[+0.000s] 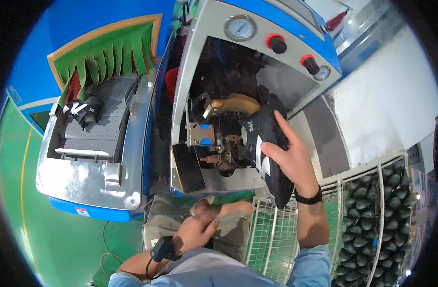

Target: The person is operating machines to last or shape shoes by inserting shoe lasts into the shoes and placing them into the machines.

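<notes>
Right hand (288,160) grips black shoe upper (267,148), pressing it onto brass last (235,103) inside blue-grey lasting machine (200,57). Left hand (195,232) low, fingers curled on tan insole (231,217). Second black shoe (82,110) on conveyor (94,138); wire rack (372,225) of black uppers right.

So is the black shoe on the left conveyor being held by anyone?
No, that black shoe lies alone on the grey conveyor; the right hand grips a different black shoe at the machine.

A wire rack (372,225) holds many dark shoes (396,201).
</notes>
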A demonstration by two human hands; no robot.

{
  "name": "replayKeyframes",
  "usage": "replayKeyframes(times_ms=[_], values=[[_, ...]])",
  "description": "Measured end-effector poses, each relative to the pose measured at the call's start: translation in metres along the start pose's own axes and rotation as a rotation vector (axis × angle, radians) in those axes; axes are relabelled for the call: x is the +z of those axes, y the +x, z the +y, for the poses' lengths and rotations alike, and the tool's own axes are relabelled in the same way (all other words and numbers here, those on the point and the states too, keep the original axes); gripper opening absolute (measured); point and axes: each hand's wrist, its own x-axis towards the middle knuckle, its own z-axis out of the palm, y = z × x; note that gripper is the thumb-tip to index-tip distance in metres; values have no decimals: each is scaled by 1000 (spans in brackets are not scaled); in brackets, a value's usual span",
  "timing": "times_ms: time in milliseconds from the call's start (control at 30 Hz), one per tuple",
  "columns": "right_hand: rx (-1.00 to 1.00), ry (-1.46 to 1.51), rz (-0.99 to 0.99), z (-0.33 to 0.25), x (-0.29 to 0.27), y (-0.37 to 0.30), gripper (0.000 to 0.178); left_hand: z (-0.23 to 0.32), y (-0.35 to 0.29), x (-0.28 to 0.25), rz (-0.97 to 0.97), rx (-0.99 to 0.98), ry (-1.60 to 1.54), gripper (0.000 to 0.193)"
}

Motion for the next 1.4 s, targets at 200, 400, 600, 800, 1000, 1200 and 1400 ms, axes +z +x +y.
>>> replayKeyframes(times_ms=[200, 400, 600, 800, 1000, 1200, 1400], values=[[74, -461, -235, -8, 19, 49, 82, -12, 3, -10, -99, -43, -15, 33], [-37, -579, -96, 24, 38, 58, 85, -21, 7, -16, -77, 16, 6, 31], [-140, -560, -48, 30, 33, 41, 85, 0, 7, -21, -24, -21, 9, 26], [-303, -556, 195, 34, 37, 12, 83, 15, -3, -5, 14, 123, 99, 26], [-606, -720, 268, 47, 50, -108, 77, 25, -10, -3, -4, -53, 111, 32], [-474, -618, 57, 25, 26, -206, 70, 64, 2, -8, -366, -294, -1365, 82], [-126, -76, -195, 29, 23, -203, 63, 47, -10, -7, -222, -567, -1200, 50]])
